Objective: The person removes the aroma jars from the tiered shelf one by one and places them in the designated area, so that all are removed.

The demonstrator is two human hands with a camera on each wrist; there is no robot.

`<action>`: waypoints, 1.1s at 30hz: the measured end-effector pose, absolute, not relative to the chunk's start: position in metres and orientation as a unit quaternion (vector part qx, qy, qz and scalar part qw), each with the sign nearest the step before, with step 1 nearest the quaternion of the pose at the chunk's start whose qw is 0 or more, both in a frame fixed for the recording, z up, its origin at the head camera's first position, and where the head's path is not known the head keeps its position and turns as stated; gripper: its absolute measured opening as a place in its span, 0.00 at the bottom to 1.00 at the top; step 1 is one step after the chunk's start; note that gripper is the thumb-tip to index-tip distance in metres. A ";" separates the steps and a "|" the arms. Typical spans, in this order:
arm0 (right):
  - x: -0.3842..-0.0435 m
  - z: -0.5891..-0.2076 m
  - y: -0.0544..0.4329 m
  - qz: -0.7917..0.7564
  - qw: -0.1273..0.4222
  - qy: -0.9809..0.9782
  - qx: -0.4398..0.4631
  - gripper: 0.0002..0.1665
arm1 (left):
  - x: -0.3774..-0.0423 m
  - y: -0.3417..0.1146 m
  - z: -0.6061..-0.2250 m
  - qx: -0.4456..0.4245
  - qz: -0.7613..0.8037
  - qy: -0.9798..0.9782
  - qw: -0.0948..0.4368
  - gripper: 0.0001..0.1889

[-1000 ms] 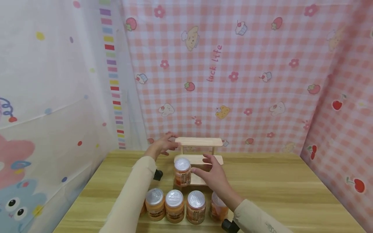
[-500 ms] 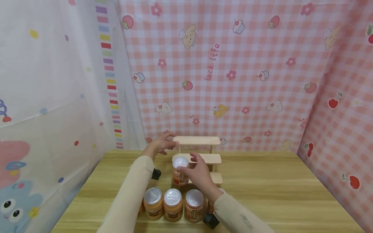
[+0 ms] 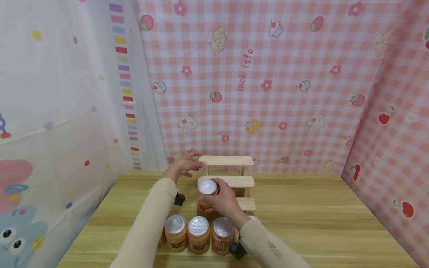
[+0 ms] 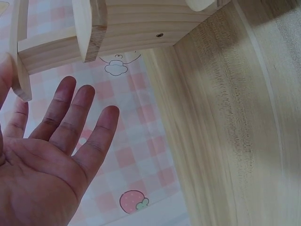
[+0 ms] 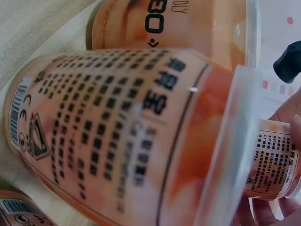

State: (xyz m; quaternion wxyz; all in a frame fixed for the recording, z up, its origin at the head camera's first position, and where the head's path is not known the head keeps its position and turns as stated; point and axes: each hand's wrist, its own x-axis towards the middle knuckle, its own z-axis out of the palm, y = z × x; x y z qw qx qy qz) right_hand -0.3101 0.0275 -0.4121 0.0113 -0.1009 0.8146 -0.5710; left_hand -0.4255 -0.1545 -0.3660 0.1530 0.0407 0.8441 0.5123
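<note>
My left hand (image 3: 183,166) touches the left end of the top board of a small three-tier wooden shelf (image 3: 226,160). In the left wrist view its fingers (image 4: 77,113) are spread and fairly straight, with thumb and index finger beside the board's end. My right hand (image 3: 226,199) grips a jar (image 3: 207,187) with a silver lid and orange contents, upright at the left end of the lowest board. Fingers and thumb curl round this jar (image 5: 269,160) in the right wrist view. Its base is hidden in the head view, so whether it bears on the board I cannot tell.
Several similar jars (image 3: 198,235) stand in a row on the wooden table (image 3: 301,219) before the shelf, one partly behind the right sleeve (image 3: 268,245). Black wrist devices (image 3: 238,251) sit near the jars. A pink checked cloth (image 3: 285,108) hangs behind.
My right hand has moved left to the jar on the shelf and its fingers have closed round it. My left hand has stayed at the top board. The view has shifted slightly.
</note>
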 end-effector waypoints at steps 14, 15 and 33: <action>-0.303 -0.402 0.028 -0.576 -0.006 0.813 -0.090 0.40 | -0.430 -0.156 -0.370 0.037 0.513 0.844 0.154 0.27; -0.302 -0.400 0.029 -0.579 -0.004 0.810 -0.090 0.39 | -0.430 -0.156 -0.370 0.038 0.512 0.844 0.154 0.27; -0.285 -0.346 0.080 -0.623 -0.040 0.773 -0.111 0.37 | -0.427 -0.152 -0.368 0.039 0.511 0.845 0.151 0.25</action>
